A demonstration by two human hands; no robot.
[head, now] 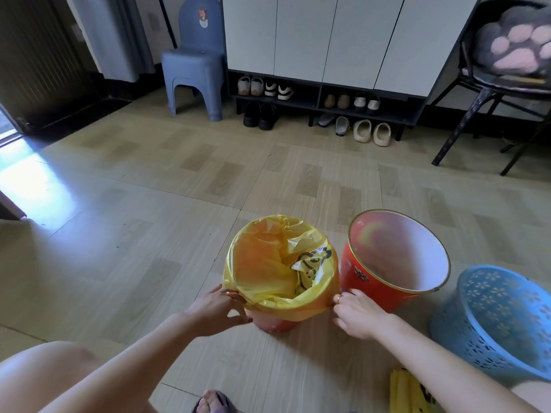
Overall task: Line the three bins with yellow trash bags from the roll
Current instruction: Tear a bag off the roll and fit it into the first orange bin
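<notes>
Both hands pinch the yellow bag (268, 263) over the pink bin (272, 321), low center: left hand (219, 310), right hand (356, 315). The bare red bin (387, 263) sits just right, nearer the right hand.

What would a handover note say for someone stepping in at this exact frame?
Left hand and right hand each grip the yellow bag's folded-over edge on opposite sides of the pink bin.
Done: pink bin lined.
Left: the red bin and the blue perforated basket to its right, both unlined.
Spare yellow bags lie on the floor by the right forearm.
</notes>
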